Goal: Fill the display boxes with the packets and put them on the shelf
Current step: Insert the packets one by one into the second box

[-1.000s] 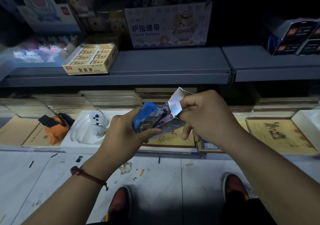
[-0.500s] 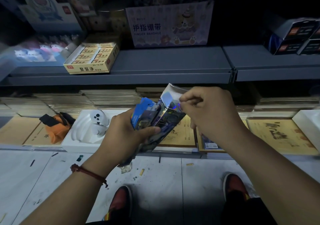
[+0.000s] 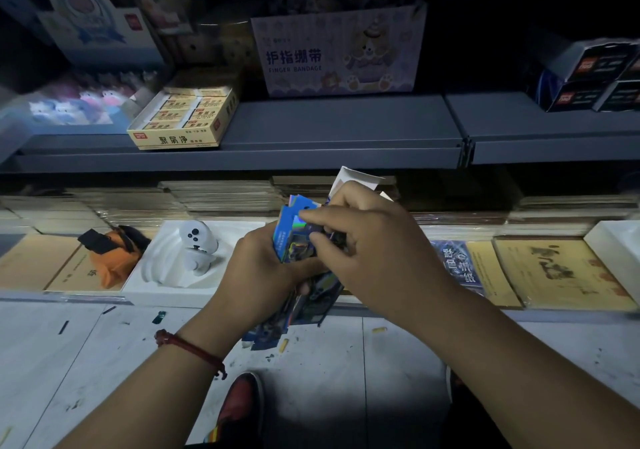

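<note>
1. Red shoe (image 3: 239, 410) and pale tiled floor (image 3: 346, 379) lie nearest, the tiles littered with small scraps.
2. The left hand (image 3: 263, 268), with a red cord bracelet (image 3: 188, 346) at its wrist, grasps a bundle of blue packets (image 3: 294, 240). Several hang loose below the palm.
3. The right hand (image 3: 367, 251) curls its fingers over the top of that bundle and pinches it. Behind its knuckles rises the white flap of the display box (image 3: 356, 176), held in the air between both hands and not yet on a shelf.
4. Likely trouble: the dangling packets could slip to the floor if the left grasp eases. The flap could crease under the right fingers, and the dim light makes aligning packets with the opening harder.
5. Just beyond the hands, a lower ledge carries a white figure (image 3: 197, 244), an orange pouch (image 3: 110, 265) and yellow booklets (image 3: 561, 272).
6. Farther up, the grey shelf (image 3: 346, 126) shows a bare stretch. A yellow eraser box (image 3: 183, 123) bounds it on the left, the finger bandage box (image 3: 339, 53) stands behind it, and dark boxes (image 3: 595, 78) sit well apart on the right.
</note>
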Demonstrator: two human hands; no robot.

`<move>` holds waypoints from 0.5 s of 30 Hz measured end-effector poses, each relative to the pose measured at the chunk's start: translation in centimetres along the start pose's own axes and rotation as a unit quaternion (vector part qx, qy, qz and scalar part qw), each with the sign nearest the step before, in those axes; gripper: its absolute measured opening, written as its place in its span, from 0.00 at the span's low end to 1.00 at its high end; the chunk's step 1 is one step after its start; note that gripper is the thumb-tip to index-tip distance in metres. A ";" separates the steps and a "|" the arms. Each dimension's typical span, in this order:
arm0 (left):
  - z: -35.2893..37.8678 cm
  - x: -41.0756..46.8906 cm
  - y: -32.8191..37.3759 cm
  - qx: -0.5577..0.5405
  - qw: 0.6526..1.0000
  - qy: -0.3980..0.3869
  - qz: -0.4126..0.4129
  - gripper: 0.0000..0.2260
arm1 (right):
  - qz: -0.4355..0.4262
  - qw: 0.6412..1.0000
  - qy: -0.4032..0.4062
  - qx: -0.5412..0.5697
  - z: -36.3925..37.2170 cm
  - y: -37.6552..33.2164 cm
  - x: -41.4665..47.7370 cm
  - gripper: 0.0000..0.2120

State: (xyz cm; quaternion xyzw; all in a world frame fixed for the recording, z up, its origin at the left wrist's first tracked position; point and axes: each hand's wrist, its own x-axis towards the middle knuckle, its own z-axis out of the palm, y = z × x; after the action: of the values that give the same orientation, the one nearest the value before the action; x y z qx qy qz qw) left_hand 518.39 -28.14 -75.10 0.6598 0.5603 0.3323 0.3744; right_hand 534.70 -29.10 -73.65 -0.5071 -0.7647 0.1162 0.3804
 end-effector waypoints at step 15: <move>-0.3 0.1 0.3 -0.070 0.997 -0.002 -0.028 0.11 | 0.035 0.996 0.080 0.011 -1.2 0.3 0.9 0.03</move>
State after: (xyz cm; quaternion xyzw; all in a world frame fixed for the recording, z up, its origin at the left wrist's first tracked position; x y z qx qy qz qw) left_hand 518.28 -28.00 -74.68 0.6169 0.5526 0.3590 0.4303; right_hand 535.57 -28.39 -72.58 -0.5370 -0.7121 0.0970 0.4418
